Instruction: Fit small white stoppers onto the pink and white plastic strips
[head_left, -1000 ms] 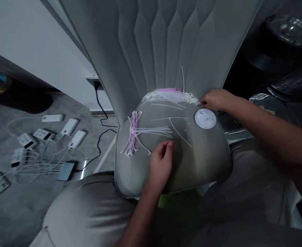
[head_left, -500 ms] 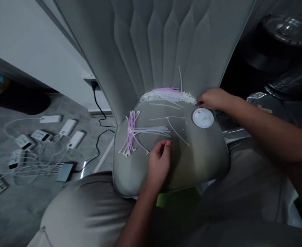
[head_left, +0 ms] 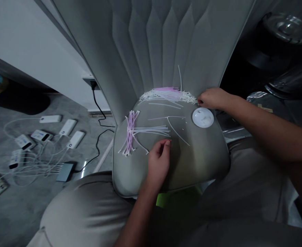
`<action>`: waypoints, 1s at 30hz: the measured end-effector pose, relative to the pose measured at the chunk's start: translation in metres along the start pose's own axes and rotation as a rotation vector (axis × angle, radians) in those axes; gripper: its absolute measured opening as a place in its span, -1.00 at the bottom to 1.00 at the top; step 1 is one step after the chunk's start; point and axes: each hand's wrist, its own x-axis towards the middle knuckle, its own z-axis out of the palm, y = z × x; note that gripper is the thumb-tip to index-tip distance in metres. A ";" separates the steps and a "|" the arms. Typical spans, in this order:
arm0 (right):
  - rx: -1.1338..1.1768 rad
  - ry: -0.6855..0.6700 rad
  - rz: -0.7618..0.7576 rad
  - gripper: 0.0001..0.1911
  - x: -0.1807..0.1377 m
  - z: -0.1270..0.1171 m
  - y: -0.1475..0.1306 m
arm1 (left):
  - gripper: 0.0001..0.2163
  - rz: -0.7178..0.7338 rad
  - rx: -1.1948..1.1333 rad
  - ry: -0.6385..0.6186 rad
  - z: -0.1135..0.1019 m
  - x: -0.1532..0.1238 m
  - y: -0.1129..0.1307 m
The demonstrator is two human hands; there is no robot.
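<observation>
A grey padded chair seat (head_left: 192,161) lies in front of me, strewn with thin white and pink plastic strips. My left hand (head_left: 158,161) rests on the seat with fingers curled in a pinch, just below a fan of white strips (head_left: 151,131) crossed by a pink bundle (head_left: 129,132). My right hand (head_left: 214,98) reaches to the back of the seat, fingertips pinched at the right end of a heap of white and pink strips (head_left: 169,95). A round white lid (head_left: 202,117) sits just below that hand.
The chair's tufted backrest (head_left: 161,44) rises behind the seat. On the grey floor to the left lie several white power banks (head_left: 68,127) with cables, a dark hub (head_left: 65,171) and a black cord (head_left: 99,116) plugged into the wall. Dark shiny objects (head_left: 285,31) stand at the right.
Almost nothing has moved. My left hand has crept slightly up toward the white strips; the right hand stays pinched at the heap's right end.
</observation>
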 end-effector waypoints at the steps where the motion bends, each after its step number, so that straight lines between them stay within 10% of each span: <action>1: 0.000 -0.001 0.004 -0.66 0.000 0.000 0.000 | -0.73 0.001 0.001 -0.002 0.000 0.000 0.000; 15: 0.115 0.088 0.043 -0.71 0.000 -0.003 0.000 | -0.73 0.009 0.007 -0.016 0.000 -0.001 0.001; 30: 0.265 0.250 -0.215 -0.67 -0.008 -0.004 -0.072 | -0.45 0.057 0.051 -0.027 -0.004 -0.010 0.001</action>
